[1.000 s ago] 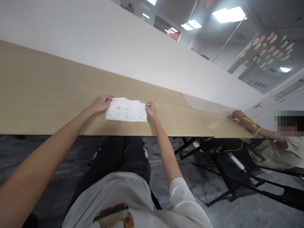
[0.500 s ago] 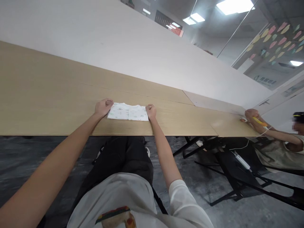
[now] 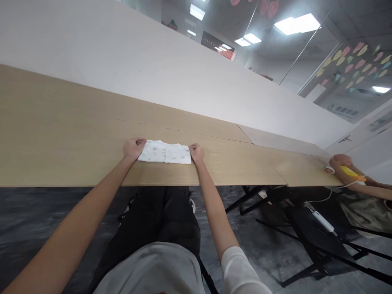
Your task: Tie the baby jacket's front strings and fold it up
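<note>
The folded white garment (image 3: 165, 153) lay flat on the wooden table (image 3: 76, 143), between the person's two hands and close to the table's near edge. The left hand (image 3: 134, 148) was at its left end, thumb and fingers pinched on the far left corner; the right hand (image 3: 197, 152) was pinched in the same way on the far right corner. The hands were thus apart, with the whole width of the cloth between them. Its long axis ran from left to right, nearly parallel to the near table edge, the right end a little nearer the person than the left. The scooped neckline faced away, toward the white wall (image 3: 153, 81), and the straight edge faced the person. Small prints dotted the upper face, and a vertical line showed near the middle.
</note>
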Tool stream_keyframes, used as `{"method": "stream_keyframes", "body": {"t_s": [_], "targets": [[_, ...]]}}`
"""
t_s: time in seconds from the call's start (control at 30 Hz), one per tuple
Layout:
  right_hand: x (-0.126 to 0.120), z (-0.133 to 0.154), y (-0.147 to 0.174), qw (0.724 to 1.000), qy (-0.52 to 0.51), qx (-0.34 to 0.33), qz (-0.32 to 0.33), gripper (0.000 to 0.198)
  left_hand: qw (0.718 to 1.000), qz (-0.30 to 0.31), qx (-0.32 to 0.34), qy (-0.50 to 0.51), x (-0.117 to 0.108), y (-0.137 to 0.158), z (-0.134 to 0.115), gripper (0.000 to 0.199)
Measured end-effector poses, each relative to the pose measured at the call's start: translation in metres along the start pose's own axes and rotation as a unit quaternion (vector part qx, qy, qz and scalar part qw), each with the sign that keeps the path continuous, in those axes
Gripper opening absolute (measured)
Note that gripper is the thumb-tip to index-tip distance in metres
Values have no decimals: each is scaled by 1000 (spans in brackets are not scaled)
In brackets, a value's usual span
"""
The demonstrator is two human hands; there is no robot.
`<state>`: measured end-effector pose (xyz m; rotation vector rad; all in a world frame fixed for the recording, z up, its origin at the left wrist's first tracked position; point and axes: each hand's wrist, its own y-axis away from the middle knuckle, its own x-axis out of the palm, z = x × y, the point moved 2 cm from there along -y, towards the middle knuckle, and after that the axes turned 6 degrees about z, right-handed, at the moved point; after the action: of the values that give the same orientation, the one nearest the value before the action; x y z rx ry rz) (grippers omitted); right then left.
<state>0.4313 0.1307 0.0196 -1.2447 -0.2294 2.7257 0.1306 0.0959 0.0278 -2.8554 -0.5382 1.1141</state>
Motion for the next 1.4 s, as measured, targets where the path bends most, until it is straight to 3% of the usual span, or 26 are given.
{"method": "stream_keyframes", "body": {"t_s": [0.17, 0.37, 0.5, 0.8, 1.03, 1.4], "targets": [[1, 2, 2, 999, -28, -34, 19, 18, 1000, -7, 18, 16, -1, -1, 1, 35], [4, 3, -3, 992, -96, -76, -30, 18, 999, -28, 16, 35, 2, -3, 3, 32], [8, 0, -7, 997, -56, -54, 16, 15, 999, -35, 5, 22, 4, -6, 5, 34], [7, -3, -6, 998, 4, -50, 24, 18, 994, 45, 16, -101, 8, -9, 6, 44], [10, -9, -10, 989, -68, -110, 65, 23, 992, 58, 34, -108, 10, -12, 13, 46], [9, -11, -11, 992, -104, -58, 31, 22, 994, 70, 52, -69, 13, -15, 19, 49]]}}
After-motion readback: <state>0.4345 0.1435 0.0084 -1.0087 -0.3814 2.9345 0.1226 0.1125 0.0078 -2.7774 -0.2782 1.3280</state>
